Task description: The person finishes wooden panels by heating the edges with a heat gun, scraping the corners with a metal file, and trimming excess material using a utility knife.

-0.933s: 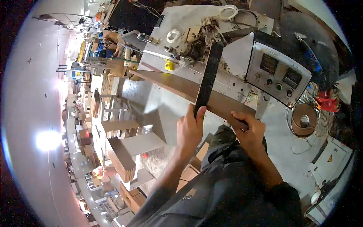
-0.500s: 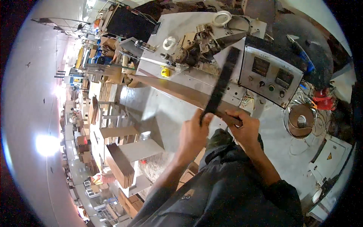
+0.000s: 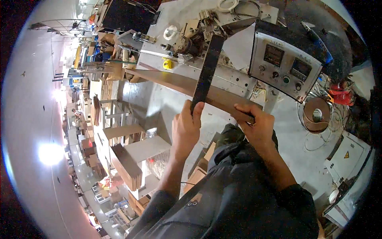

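Note:
My left hand (image 3: 186,128) is closed round the lower end of a long flat black bar (image 3: 208,71). The bar points up and away, crossing in front of a long brown board (image 3: 167,81). Its exact kind does not show. My right hand (image 3: 258,125) grips the near right end of that board, fingers wrapped over its edge. From there the narrow board runs away to the far left, along the front of the machine table (image 3: 234,81). Whether the bar touches the board I cannot tell.
A control box (image 3: 284,67) with displays and knobs stands right of the board. Beyond it are machine parts (image 3: 187,44) and a yellow tape measure (image 3: 167,63). A brown roll (image 3: 316,114) and cables lie at right. Stacked panels (image 3: 126,167) stand at left.
My left hand and the black bar have moved left along the board, away from my right hand. My right hand keeps its hold on the board. The view has shifted slightly.

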Demonstrator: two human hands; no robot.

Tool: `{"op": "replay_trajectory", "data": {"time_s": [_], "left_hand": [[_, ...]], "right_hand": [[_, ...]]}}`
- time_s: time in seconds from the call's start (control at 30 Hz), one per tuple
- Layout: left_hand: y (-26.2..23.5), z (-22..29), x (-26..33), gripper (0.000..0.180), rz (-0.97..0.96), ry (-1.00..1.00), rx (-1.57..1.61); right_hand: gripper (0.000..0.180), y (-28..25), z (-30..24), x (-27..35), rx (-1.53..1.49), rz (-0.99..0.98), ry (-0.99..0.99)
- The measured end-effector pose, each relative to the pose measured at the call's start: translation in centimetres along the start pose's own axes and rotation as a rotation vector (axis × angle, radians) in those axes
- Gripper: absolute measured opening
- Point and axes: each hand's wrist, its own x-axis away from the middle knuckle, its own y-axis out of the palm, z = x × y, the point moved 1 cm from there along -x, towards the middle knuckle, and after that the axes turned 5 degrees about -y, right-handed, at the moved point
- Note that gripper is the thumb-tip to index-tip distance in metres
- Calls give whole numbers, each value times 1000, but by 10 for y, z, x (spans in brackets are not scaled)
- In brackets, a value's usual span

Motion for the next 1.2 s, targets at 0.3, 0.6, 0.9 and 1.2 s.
{"op": "replay_trajectory", "data": {"time_s": [0.3,0.6,0.9,1.2], "left_hand": [[29,27,34,40,-81,137,-85],[-31,-37,-42,40,330,112,-202],[27,32,38,39,-180,119,-35],[-23,-49,-39,45,197,54,-142]], "right_hand": [[29,8,9,1,-98,49,66],[25,4,-5,-4,0,12,47],[29,4,3,-3,-57,22,198],[25,3,-3,-10,-53,21,111]]}}
